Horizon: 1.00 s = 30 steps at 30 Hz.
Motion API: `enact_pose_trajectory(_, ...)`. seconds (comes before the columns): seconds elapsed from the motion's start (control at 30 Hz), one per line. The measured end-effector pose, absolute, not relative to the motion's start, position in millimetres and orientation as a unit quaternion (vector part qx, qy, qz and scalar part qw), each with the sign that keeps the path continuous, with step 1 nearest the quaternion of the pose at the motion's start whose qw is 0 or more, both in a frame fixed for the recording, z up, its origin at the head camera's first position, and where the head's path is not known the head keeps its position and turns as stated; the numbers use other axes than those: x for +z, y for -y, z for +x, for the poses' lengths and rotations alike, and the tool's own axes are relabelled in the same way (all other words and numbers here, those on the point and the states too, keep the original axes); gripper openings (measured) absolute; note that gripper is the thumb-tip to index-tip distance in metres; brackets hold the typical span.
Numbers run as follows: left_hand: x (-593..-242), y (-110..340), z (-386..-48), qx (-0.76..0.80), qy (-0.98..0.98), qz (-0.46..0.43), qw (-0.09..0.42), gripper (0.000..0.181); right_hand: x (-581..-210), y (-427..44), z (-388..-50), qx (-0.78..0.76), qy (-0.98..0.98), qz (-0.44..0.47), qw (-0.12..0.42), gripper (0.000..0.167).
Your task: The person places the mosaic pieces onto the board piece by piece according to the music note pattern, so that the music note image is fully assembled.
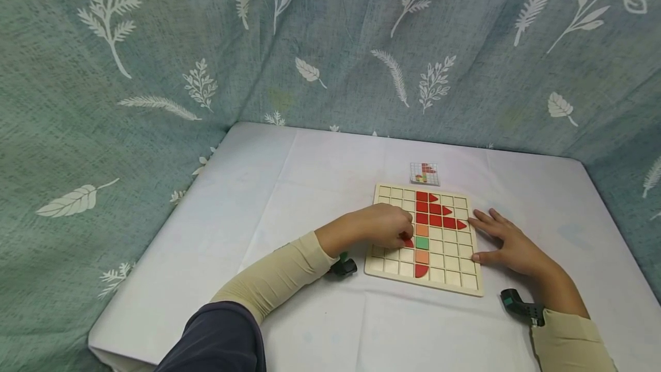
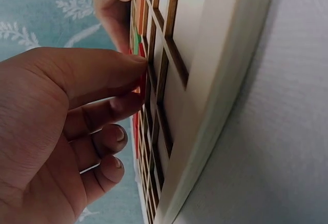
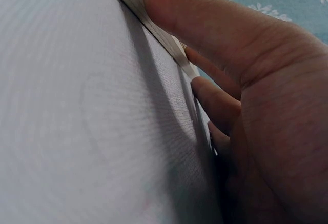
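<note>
A square wooden grid board [image 1: 454,287] lies on the table, holding red squares and red pointed pieces in its upper rows. Below them in one column sit an orange square [image 1: 422,230], a green square [image 1: 422,243], another orange square [image 1: 422,256] and a red rounded piece [image 1: 421,270]. The left hand [image 1: 384,225] is over the board's left part, thumb and forefinger pinching a red piece [image 1: 408,243] beside the green square. In the left wrist view the left hand [image 2: 77,116] partly hides that piece. The right hand [image 1: 511,245] rests its fingertips against the board's right edge, fingers spread.
A small pattern card [image 1: 424,173] with a printed grid lies behind the board. Dark wrist devices [image 1: 343,267] show at both wrists. White cloth [image 1: 320,326] covers the table, and a leaf-patterned curtain [image 1: 330,45] hangs behind and at the sides.
</note>
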State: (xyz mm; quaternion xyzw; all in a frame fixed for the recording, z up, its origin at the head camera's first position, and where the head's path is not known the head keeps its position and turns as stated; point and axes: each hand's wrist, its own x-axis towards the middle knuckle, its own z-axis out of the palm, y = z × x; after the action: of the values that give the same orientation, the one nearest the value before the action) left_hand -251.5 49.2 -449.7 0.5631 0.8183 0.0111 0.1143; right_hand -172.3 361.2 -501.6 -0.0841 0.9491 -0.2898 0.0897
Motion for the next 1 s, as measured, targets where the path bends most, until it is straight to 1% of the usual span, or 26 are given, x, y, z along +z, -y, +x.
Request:
enact_pose_trajectory(0.33, -452.8, -49.2, -254.1, 0.012, -0.824, 0.555, 0.109, 0.006, -501.8, -361.5, -172.8, -0.293, -0.948, -0.088, 0.088, 0.101)
enact_pose_trajectory(0.6, -447.8, -43.3, -257.1, 0.010, -0.837, 0.533, 0.122, 0.003, -499.0, -361.5, -171.8, -0.285, -0.950, -0.087, 0.095, 0.101)
enact_pose_trajectory(0.73, -443.3, -34.0, -260.5, 0.002, -0.847, 0.517, 0.123, 0.002, -498.4, -361.5, -171.7, -0.285, -0.950, -0.086, 0.096, 0.101)
enact_pose_trajectory(1.0, -439.3, 2.4, -267.5, 0.014, -0.864, 0.489, 0.117, 0.011, -500.4, -360.8, -172.4, -0.280, -0.951, -0.085, 0.096, 0.103)
